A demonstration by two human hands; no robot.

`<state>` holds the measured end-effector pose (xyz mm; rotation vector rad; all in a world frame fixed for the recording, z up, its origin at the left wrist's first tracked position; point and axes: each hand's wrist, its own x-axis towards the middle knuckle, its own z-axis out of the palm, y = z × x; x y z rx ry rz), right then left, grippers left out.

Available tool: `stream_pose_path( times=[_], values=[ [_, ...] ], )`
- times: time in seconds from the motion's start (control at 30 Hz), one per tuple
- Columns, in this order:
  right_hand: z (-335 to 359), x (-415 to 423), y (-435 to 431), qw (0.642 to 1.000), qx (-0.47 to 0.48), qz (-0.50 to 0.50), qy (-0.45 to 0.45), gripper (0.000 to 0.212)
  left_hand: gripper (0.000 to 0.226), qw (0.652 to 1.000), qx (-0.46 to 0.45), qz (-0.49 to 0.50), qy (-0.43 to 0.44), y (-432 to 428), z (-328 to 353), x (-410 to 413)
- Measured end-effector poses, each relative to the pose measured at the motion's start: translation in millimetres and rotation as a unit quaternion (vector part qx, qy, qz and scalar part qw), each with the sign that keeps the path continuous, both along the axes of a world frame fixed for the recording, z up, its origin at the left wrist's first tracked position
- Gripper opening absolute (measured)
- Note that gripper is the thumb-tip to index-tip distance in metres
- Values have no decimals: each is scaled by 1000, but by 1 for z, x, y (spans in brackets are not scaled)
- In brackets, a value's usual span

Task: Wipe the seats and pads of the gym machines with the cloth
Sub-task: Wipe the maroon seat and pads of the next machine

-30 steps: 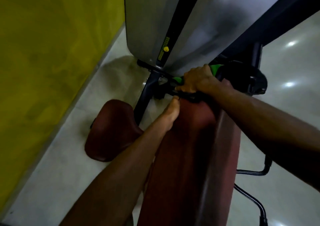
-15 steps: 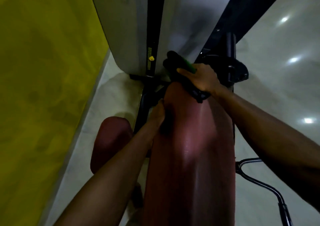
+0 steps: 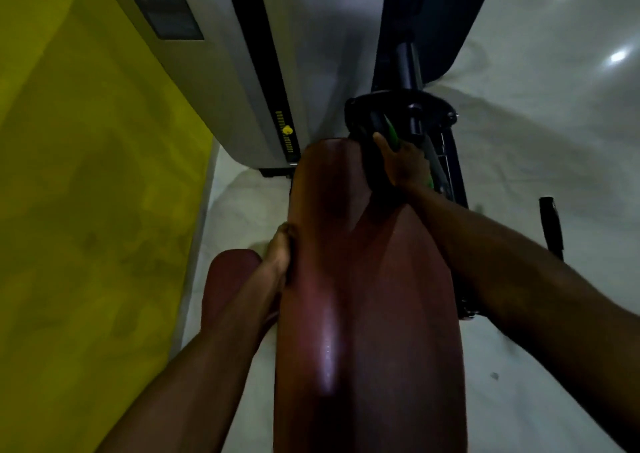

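- Pale glossy floor (image 3: pixel 519 147) spreads under the machine, with a yellow wall (image 3: pixel 86 175) on the left and a grey machine housing (image 3: pixel 311 54) straight ahead.
- A long maroon vinyl pad (image 3: pixel 363 314) runs up the middle of the view, with a bright sheen down its centre.
- The right hand (image 3: pixel 403 166) holds a dark cloth with a green edge (image 3: pixel 367 166) against the pad's far right end, fingers curled round the bunched fabric.
- The left hand (image 3: pixel 282 248) grips the pad's left edge, and its fingers wrap out of sight behind the rim.
- The step in hand looks like wiping the far end and right flank. It should go best with the cloth flattened under the palm and drawn in long overlapping strokes, taking in the side and the seam, while the left hand braces.
- A small maroon seat (image 3: pixel 228 279) lies lower left, just beside the left forearm. Whether it has been wiped cannot be told.
- A black round fitting (image 3: pixel 429 109) on its post crowds the pad's far end just beyond the cloth and could snag the fabric. A black handle (image 3: pixel 550 224) stands well apart on the right.
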<state>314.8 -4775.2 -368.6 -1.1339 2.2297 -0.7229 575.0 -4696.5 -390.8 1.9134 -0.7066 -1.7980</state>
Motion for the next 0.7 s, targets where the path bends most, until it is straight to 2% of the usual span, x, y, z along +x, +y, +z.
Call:
stream_pose_path(
  times=[0.13,0.27,0.4,0.6,0.7],
  values=[
    [-17,-13,9,998,18,-56,-20,80,60,1000,-14,-1,-15,22,-6,5],
    [-24,-21,39,996,-1,-74,-39,68,56,999,-23,-14,-23,54,-6,14],
    [-41,-30,76,992,26,-87,-88,86,59,999,-18,-23,-24,93,-3,25],
    [-53,-17,173,984,-24,-104,-142,83,62,999,-38,-20,-4,152,14,36],
    [-60,-9,218,981,11,-114,-157,98,58,998,-57,-4,-13,181,21,37]
  ],
)
